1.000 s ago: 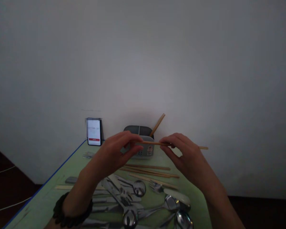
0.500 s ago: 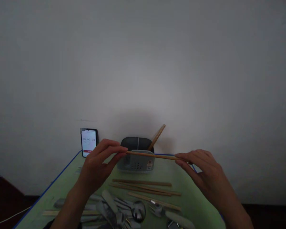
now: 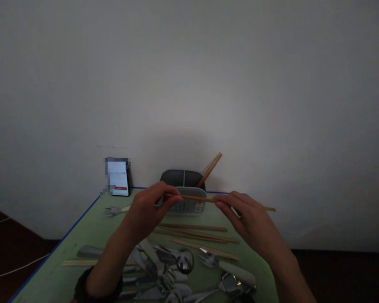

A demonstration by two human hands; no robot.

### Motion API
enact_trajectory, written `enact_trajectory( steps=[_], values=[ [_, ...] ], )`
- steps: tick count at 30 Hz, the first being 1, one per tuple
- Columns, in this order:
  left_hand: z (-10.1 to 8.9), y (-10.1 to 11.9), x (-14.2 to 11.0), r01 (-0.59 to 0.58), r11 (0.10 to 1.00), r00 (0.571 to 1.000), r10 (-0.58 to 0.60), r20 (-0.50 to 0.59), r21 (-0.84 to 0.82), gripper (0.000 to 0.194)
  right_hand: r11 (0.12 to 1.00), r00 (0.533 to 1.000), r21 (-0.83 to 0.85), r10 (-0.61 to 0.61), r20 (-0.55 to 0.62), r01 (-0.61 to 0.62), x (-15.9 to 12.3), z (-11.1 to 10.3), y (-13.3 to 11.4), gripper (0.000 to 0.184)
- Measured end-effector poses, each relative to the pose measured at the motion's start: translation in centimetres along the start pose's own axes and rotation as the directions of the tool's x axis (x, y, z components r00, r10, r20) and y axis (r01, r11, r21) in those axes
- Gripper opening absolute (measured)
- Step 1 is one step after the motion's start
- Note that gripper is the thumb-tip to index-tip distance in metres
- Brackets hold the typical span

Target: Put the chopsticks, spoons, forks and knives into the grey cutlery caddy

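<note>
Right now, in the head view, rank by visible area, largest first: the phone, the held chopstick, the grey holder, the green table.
1. Green table
2. Grey holder, partly behind the left hand
3. Phone
4. Held chopstick: long but thin, partly covered by the right hand

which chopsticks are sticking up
The chopsticks leaning from the grey holder; others lie on the table or are held by the left hand and right hand.

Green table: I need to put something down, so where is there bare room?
Bare on the table: near left, between the blue edge and the black wristband; also just nearer than the far-left fork. Crowded: the near middle, with heaped cutlery and chopsticks behind.
</note>
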State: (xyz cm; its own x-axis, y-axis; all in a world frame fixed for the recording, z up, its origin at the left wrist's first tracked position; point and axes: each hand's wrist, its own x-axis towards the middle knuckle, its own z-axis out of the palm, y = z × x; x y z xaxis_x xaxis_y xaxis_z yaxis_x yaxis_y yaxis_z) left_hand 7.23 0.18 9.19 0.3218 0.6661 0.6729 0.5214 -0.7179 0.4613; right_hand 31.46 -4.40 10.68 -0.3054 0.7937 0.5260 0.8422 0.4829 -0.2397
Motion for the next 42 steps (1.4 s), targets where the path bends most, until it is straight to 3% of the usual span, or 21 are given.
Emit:
enact_trajectory(
  steps=[3,6,16,25,30,36,42],
  values=[
    [0.3,0.7,-0.3,0.029,1.0,0.987,-0.03,0.16,0.009,0.016,1.0,0.999,0.015,-0.026,0.02,0.026,0.0,0.5,-1.1,0.022],
    [0.1,0.9,-0.5,-0.016,1.0,0.965,0.014,0.262,0.008,0.02,0.999,0.999,0.04,-0.035,0.039,0.034,-0.1,0.4,-1.6,0.022],
    [-2.4,0.4,-0.3,0.022,0.998,0.987,-0.03,0.16,0.056,0.03,0.998,0.997,0.034,0.048,0.057,-0.05,-0.4,-2.1,0.8,0.024],
    [-0.4,2.6,-0.7,-0.074,0.993,0.914,0.032,0.404,0.089,0.035,1.0,0.992,-0.009,-0.027,0.122,0.029,-0.3,0.0,-2.0,0.028],
    [-0.6,2.9,-0.6,-0.059,0.993,0.87,-0.001,0.493,0.105,0.041,0.999,0.984,0.022,-0.051,0.168,0.048,-0.4,0.2,-2.3,0.033],
    [-1.1,3.1,-0.5,-0.014,0.994,0.841,-0.049,0.539,0.113,0.045,0.998,0.98,0.03,-0.065,0.189,0.061,-0.4,-0.1,-2.2,0.033],
    [-1.2,2.2,-0.6,-0.024,0.98,0.852,-0.084,0.517,0.199,0.048,1.0,0.975,-0.004,-0.027,0.221,0.029,-0.3,0.0,-2.2,0.032]
  ],
)
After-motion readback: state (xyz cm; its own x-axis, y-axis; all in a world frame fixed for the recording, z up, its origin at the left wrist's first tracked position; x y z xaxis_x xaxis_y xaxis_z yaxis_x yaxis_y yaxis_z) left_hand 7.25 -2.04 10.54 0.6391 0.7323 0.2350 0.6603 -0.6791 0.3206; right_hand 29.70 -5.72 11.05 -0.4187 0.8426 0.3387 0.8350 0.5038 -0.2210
